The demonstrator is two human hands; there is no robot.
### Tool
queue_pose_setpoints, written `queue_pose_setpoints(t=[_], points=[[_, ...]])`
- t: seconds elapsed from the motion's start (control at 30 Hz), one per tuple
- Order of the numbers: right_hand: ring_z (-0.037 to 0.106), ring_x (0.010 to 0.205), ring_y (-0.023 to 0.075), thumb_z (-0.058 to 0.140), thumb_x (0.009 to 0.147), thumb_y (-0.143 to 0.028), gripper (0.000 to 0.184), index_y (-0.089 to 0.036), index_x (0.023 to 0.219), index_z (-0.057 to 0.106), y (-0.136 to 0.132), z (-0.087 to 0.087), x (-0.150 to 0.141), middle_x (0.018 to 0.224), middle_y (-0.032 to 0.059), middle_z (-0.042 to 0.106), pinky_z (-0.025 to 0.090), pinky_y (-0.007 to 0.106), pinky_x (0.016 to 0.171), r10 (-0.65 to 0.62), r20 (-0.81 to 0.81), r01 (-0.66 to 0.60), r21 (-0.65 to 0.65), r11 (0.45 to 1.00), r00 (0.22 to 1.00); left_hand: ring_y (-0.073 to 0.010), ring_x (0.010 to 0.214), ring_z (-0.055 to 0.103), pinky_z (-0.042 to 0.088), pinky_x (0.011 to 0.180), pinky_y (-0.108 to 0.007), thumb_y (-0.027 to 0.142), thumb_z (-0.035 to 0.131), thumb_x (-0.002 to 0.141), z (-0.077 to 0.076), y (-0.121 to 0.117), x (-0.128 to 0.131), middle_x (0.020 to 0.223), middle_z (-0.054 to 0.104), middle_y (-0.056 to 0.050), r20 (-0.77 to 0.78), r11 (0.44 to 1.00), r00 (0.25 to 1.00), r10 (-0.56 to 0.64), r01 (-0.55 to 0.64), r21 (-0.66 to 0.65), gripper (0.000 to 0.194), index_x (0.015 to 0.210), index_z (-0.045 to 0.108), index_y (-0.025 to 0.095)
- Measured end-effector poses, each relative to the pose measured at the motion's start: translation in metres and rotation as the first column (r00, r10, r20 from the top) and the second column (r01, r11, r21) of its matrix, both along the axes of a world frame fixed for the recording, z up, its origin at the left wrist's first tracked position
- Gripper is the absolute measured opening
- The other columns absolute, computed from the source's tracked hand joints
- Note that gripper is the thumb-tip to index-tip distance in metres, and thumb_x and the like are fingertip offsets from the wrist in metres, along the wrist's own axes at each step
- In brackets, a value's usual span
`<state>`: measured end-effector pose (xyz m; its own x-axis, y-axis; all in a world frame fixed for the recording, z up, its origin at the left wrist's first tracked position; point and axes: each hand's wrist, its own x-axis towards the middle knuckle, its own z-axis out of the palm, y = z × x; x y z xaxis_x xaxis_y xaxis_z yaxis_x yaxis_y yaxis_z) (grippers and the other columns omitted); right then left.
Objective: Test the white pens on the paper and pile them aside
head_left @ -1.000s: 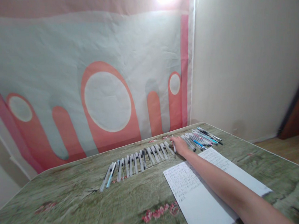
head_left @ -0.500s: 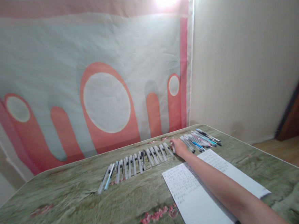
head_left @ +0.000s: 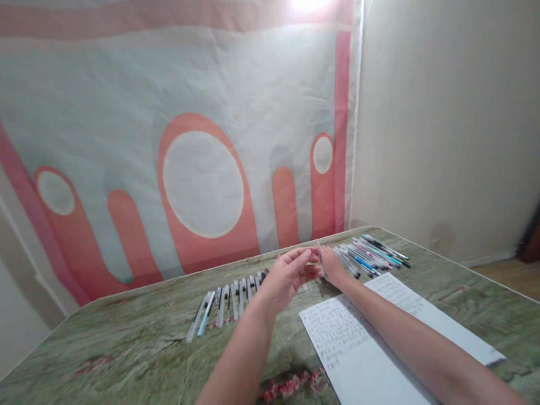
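Beyond paper (head_left: 354, 351): right hand (head_left: 333, 266) pinches pen (head_left: 321, 263), likely steadying it; left hand (head_left: 287, 276) beside, fingers loosely parted, contact unclear.

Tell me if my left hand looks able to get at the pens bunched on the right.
Probably not straight across: the right hand is between the left hand and the bunched pens. Reaching over or around it looks possible, though.
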<state>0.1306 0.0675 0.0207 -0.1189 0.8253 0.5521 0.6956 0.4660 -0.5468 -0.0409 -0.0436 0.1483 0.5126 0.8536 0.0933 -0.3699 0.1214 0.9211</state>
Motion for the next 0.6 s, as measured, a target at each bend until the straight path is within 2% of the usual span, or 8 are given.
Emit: queue_pose_setpoints(t=[0.03, 0.1, 0.17, 0.23, 0.3, 0.4, 0.6], points=[[0.045, 0.094, 0.0221, 0.034, 0.085, -0.017, 0.025, -0.014, 0.103, 0.051, -0.001, 0.002, -0.003, 0.097, 0.0110, 0.055, 0.031, 0.033, 0.083, -0.019, 0.016, 0.018, 0.057, 0.998, 1.000, -0.0090, 0.066, 0.057, 0.047, 0.065, -0.023, 0.029, 0.063, 0.071, -0.015, 0.015, 0.004, 0.080, 0.060, -0.004, 0.016, 0.989, 0.995, 0.101, -0.099, -0.107, 0.024, 0.091, 0.060, 0.015], [0.046, 0.091, 0.0219, 0.034, 0.085, -0.020, 0.025, -0.014, 0.102, 0.051, -0.005, 0.005, -0.012, 0.094, 0.0107, 0.055, 0.033, 0.034, 0.083, -0.028, 0.025, 0.023, 0.178, 0.984, 0.999, -0.0051, 0.057, 0.054, 0.044, 0.056, -0.017, 0.021, 0.062, 0.073, -0.049, 0.036, 0.006, 0.074, 0.058, -0.002, -0.005, 0.918, 0.959, 0.284, -0.273, -0.287, 0.018, 0.088, 0.058, 0.014], [0.047, 0.088, 0.0212, 0.034, 0.085, -0.021, 0.024, -0.015, 0.101, 0.051, -0.010, 0.006, -0.021, 0.090, 0.0095, 0.056, 0.035, 0.035, 0.081, 0.011, 0.027, -0.018, 0.275, 0.961, 1.000, -0.0032, 0.052, 0.051, 0.040, 0.048, -0.014, 0.017, 0.059, 0.075, -0.077, 0.048, 0.005, 0.070, 0.057, -0.001, -0.029, 0.861, 0.926, 0.377, -0.362, -0.356, 0.013, 0.087, 0.058, 0.013], [0.048, 0.087, 0.0206, 0.035, 0.085, -0.022, 0.023, -0.016, 0.100, 0.051, -0.015, 0.005, -0.029, 0.088, 0.0084, 0.056, 0.037, 0.035, 0.080, 0.066, 0.029, -0.072, 0.318, 0.945, 0.997, -0.0018, 0.050, 0.049, 0.037, 0.044, -0.012, 0.016, 0.058, 0.076, -0.093, 0.054, 0.002, 0.072, 0.056, -0.001, -0.038, 0.847, 0.918, 0.394, -0.379, -0.373, 0.012, 0.087, 0.058, 0.013], [0.049, 0.088, 0.0203, 0.037, 0.085, -0.021, 0.021, -0.017, 0.099, 0.051, -0.019, 0.004, -0.035, 0.088, 0.0077, 0.056, 0.038, 0.035, 0.080, 0.112, 0.020, -0.112, 0.344, 0.932, 0.994, -0.0011, 0.049, 0.047, 0.034, 0.041, -0.011, 0.019, 0.058, 0.076, -0.099, 0.055, 0.001, 0.074, 0.055, -0.001, -0.035, 0.862, 0.930, 0.366, -0.353, -0.364, 0.013, 0.088, 0.059, 0.013], [0.050, 0.088, 0.0204, 0.040, 0.084, -0.022, 0.019, -0.018, 0.097, 0.052, -0.020, 0.000, -0.040, 0.087, 0.0068, 0.057, 0.039, 0.036, 0.079, 0.156, -0.008, -0.141, 0.392, 0.909, 0.988, -0.0007, 0.048, 0.044, 0.030, 0.039, -0.011, 0.023, 0.060, 0.074, -0.100, 0.056, 0.000, 0.074, 0.055, -0.001, -0.022, 0.883, 0.950, 0.312, -0.299, -0.361, 0.013, 0.084, 0.061, 0.014], [0.052, 0.082, 0.0199, 0.043, 0.083, -0.021, 0.015, -0.019, 0.095, 0.052, -0.019, -0.004, -0.043, 0.083, 0.0055, 0.058, 0.042, 0.035, 0.075, 0.203, -0.029, -0.170, 0.439, 0.882, 0.979, -0.0019, 0.047, 0.040, 0.027, 0.039, -0.013, 0.019, 0.061, 0.072, -0.105, 0.058, -0.001, 0.071, 0.056, -0.002, 0.025, 0.876, 0.957, 0.290, -0.255, -0.410, 0.009, 0.077, 0.059, 0.013]])
